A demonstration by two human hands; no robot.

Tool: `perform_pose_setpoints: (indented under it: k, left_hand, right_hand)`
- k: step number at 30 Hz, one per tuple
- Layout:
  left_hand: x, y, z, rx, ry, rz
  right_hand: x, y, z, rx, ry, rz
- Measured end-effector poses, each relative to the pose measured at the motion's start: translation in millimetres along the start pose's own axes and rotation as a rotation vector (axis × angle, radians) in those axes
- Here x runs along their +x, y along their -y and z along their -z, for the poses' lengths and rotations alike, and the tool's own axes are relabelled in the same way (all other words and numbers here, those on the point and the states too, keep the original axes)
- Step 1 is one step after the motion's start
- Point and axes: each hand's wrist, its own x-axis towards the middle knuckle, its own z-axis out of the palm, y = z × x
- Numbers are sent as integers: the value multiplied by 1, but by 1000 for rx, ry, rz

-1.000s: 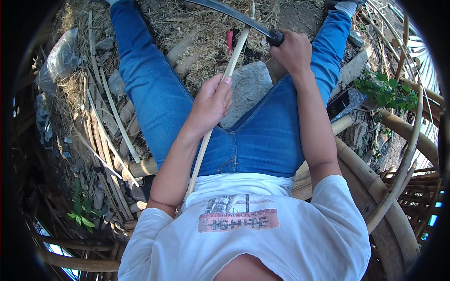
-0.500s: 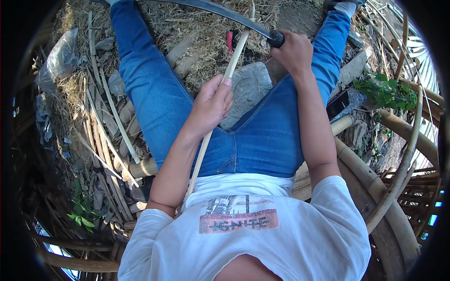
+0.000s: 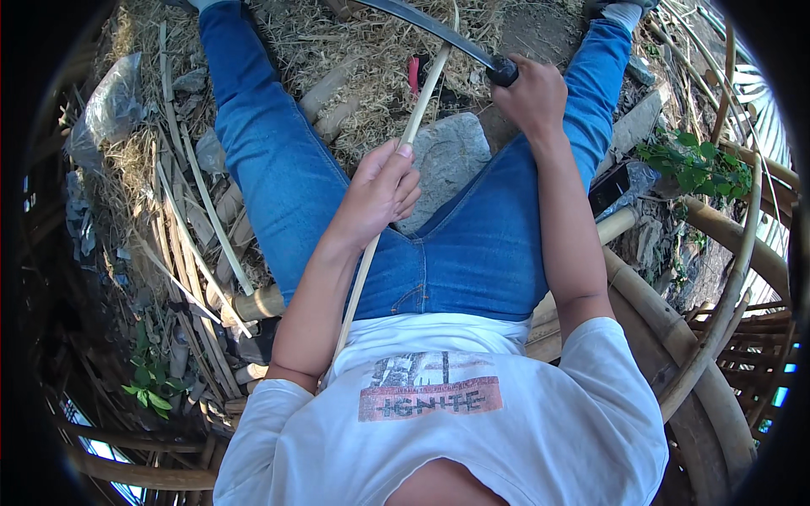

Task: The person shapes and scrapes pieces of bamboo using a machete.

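Note:
My left hand [image 3: 384, 187] is closed around a long pale bamboo strip [image 3: 426, 94]. The strip slants from beside my waist up past my knees, and a thin sliver curls at its far end. In my right hand [image 3: 533, 94] is the black handle of a long curved machete [image 3: 439, 30]. Its dark blade lies across the strip near the far end, apparently touching it, and runs out of the view at the top. A flat grey stone [image 3: 449, 156] sits on the ground between my legs, beneath the strip.
Pale shavings [image 3: 371, 76] cover the ground ahead, with a small red object [image 3: 413, 74] among them. Split bamboo strips [image 3: 215, 215] and a clear plastic bag [image 3: 118, 101] lie at left. On the right are a dark phone-like object [image 3: 609, 191], a leafy plant [image 3: 696, 164] and thick bamboo poles [image 3: 666, 316].
My right hand has shifted slightly to the right, and the machete blade now slants more steeply. The bamboo strip and my left hand have stayed nearly in place.

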Motion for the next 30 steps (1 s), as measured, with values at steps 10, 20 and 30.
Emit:
perform_pose_setpoints:
  k: [10, 20, 30]
  left_hand:
    - [-2, -5, 6, -33, 4, -36]
    - [2, -5, 8, -5, 3, -31]
    - [10, 3, 13, 46, -90, -26]
  right_hand:
    - [3, 0, -6, 65, 29, 32]
    - [-3, 16, 1, 171, 192, 162]
    - [-20, 54, -5, 132, 356, 290]
